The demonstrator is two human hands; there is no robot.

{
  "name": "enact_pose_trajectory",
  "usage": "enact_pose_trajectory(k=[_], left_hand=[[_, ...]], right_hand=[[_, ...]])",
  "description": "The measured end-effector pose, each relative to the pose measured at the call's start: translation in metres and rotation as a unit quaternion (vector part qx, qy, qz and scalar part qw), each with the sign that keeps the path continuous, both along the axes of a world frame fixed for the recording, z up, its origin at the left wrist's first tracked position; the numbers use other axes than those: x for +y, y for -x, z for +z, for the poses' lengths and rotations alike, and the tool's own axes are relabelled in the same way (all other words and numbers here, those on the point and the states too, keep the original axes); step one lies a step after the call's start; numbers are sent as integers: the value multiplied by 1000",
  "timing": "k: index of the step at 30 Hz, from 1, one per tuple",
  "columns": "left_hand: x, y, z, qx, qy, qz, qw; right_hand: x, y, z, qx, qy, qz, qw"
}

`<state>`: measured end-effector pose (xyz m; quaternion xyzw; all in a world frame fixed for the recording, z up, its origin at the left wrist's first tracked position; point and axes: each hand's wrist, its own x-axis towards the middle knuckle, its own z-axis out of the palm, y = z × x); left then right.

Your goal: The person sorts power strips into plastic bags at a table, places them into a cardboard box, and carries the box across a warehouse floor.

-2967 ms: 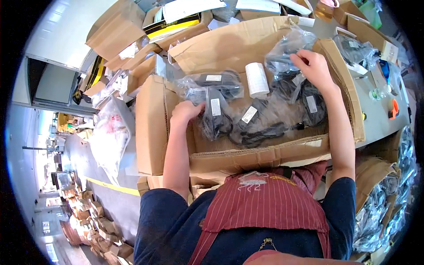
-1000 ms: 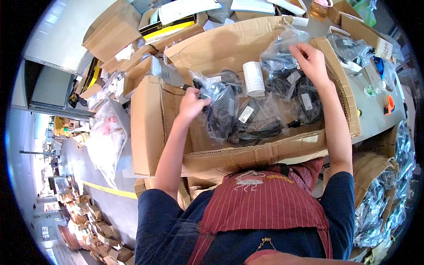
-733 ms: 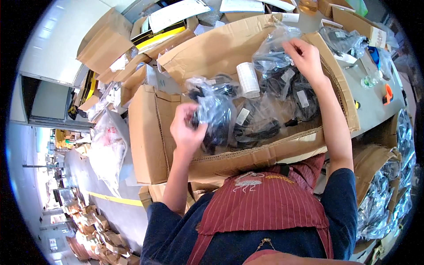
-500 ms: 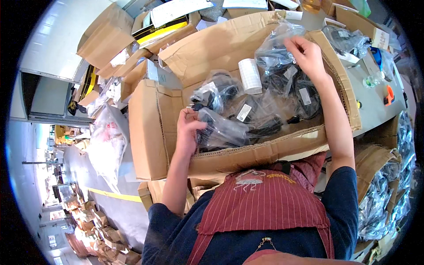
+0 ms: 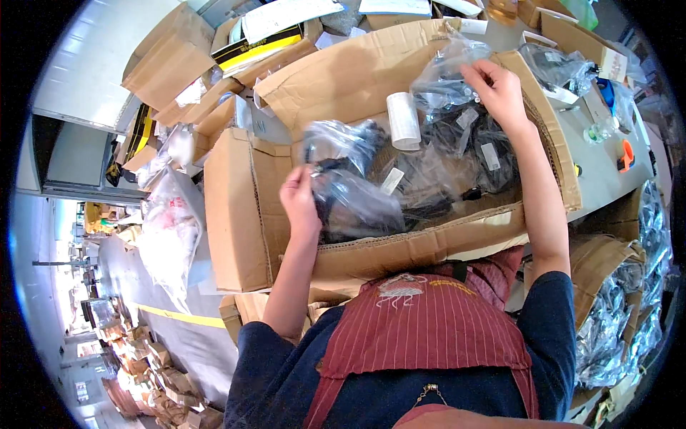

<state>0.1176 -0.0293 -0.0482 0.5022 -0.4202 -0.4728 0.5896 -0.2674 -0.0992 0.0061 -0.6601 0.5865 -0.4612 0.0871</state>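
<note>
Bags point(image 5: 432, 171) of black cables lie inside our open carton point(image 5: 236, 214). With our left hand point(image 5: 300, 196) we pinch the near-left bag point(image 5: 361, 204) by its left edge; blur keeps us from telling whether film or plug is caught. Our right hand point(image 5: 499, 93), fingertips drawn together, grips the far-right bag point(image 5: 446, 80) by its clear plastic. Between our hands, a white roll point(image 5: 404, 121) sits toward the carton's far side.

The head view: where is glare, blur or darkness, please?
Head view: the clear bag at the left hand shows glints and looks smeared, perhaps by motion; head view, left: the white sack is nearly washed out; head view, corners: black outside the fisheye circle.
</note>
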Motion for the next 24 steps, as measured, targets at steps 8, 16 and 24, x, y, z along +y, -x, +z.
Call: enact_pose_trajectory(k=[8,16,24], left_hand=[[23,28,40,-159,101,-9,982],[-1,-31,48,-275,-272,-402,830],[28,-18,143,-138,-252,-379,879]], right_hand=[[0,2,0,-25,-1,-14,1000],[-3,6,1,-33,22,-26,999],[-1,9,-2,-73,0,-19,997]])
